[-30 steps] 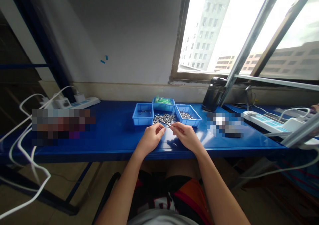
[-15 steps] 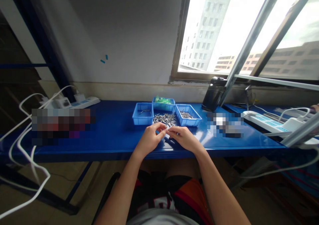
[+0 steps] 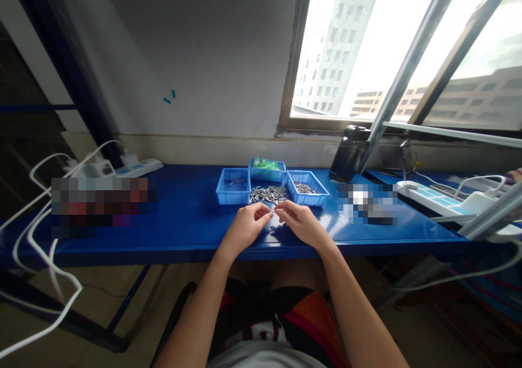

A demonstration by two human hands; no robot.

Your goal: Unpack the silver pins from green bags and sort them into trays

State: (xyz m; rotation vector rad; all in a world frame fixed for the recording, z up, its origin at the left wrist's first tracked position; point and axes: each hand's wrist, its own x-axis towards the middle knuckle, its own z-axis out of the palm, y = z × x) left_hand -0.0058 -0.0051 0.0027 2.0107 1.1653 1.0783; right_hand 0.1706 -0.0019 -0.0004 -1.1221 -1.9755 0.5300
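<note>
Just in front of a loose pile of small metal pins point(image 3: 269, 194), my two hands nearly meet at the fingertips. My left hand point(image 3: 249, 224) has its thumb and fingers pinched together; whatever sits between them is too small to name. My right hand point(image 3: 299, 221) faces it with bent fingers, also closed in a pinch, and its contents cannot be made out. A blue bin point(image 3: 233, 197) with a few pins stands behind the left hand. Another blue bin point(image 3: 309, 199), holding many metal pins, is behind the right hand. The third blue bin point(image 3: 267, 173), at the back, contains green plastic bags point(image 3: 266, 164).
A black flask point(image 3: 350, 153) stands at the right rear beside a slanted metal post. White power strips point(image 3: 141, 167) with cables lie at the left and right of the blue table point(image 3: 183, 216). Blurred-out items lie on both sides. A window is above right.
My fingertips have drawn slightly apart; the right hand's fingers have shifted a little and now leave a small gap to the left. Bins and pile stay put.
</note>
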